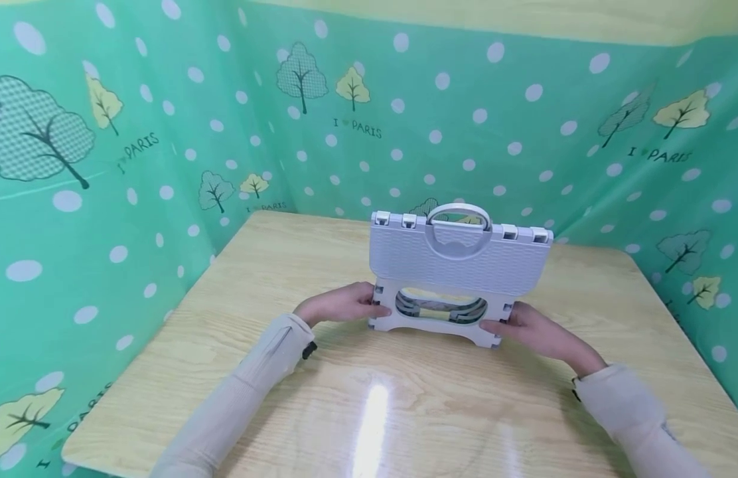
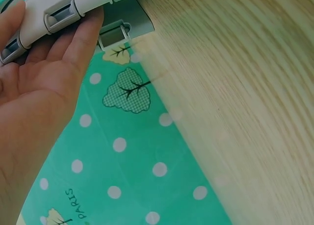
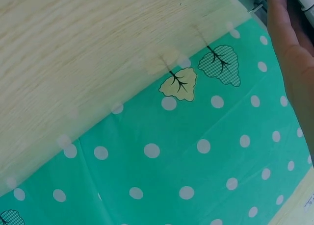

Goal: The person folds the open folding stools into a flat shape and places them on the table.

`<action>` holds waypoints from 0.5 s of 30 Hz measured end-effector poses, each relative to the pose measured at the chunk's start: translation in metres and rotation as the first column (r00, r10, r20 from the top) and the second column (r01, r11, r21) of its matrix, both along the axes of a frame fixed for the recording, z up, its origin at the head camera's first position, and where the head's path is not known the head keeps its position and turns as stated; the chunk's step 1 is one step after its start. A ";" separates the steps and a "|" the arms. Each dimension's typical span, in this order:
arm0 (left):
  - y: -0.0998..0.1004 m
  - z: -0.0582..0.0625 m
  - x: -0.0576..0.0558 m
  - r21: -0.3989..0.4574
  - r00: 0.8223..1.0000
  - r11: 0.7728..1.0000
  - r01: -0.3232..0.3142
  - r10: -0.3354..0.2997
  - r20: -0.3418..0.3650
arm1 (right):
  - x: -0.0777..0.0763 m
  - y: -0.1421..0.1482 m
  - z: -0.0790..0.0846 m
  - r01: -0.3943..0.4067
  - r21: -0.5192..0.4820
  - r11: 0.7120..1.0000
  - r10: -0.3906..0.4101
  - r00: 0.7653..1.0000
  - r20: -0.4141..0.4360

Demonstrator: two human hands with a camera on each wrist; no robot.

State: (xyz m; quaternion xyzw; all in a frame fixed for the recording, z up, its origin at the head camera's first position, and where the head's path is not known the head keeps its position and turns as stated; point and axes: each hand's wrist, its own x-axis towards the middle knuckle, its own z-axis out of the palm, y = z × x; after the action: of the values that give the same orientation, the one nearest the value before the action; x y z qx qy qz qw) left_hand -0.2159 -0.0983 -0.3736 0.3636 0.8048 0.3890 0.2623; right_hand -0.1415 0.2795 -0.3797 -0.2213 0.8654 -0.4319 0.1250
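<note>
A pale grey-lavender folding step stool [image 1: 399, 255] is upright in the head view, its textured top panel above its white legs and a looped carry handle [image 1: 458, 210] at the top. My left hand [image 1: 345, 304] grips the leg's left edge, thumb in front; the left wrist view has the fingers [image 2: 78, 43] behind the hinged edge. On the opposite edge my right hand [image 1: 536, 333] holds the other leg, its thumb also in front. Only part of that hand [image 3: 294, 63] appears in the right wrist view. Whether the feet touch the table cannot be told.
A light wood-grain table [image 1: 273, 411] lies under the stool, with a bright reflection near its front. Green dotted cloth [image 1: 345, 159] with printed trees hangs behind the table and along its left and right sides.
</note>
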 end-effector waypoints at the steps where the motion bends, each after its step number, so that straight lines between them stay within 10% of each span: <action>1: 0.000 0.000 0.000 -0.010 1.000 1.000 -0.003 0.003 -0.007 | 0.001 0.000 0.000 0.014 0.019 1.000 -0.014 1.000 -0.009; 6: 0.001 0.006 0.006 -0.150 0.988 0.985 -0.083 0.062 -0.139 | 0.006 0.006 0.008 0.023 0.064 0.998 -0.019 0.998 -0.059; 11: 0.000 0.016 0.014 -0.316 0.948 0.921 -0.226 0.133 -0.289 | 0.010 0.017 0.027 -0.024 0.128 0.992 0.026 1.000 -0.014; 15: 0.000 0.017 0.014 -0.207 0.934 0.948 -0.241 0.169 -0.314 | 0.011 0.017 0.037 0.029 0.153 0.988 -0.019 0.998 -0.065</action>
State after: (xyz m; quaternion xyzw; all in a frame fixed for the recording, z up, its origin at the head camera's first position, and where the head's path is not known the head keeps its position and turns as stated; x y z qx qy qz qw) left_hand -0.2024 -0.0979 -0.3569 0.2955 0.9098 0.2551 0.1407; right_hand -0.1302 0.2968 -0.3427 -0.2141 0.9022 -0.3580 0.1092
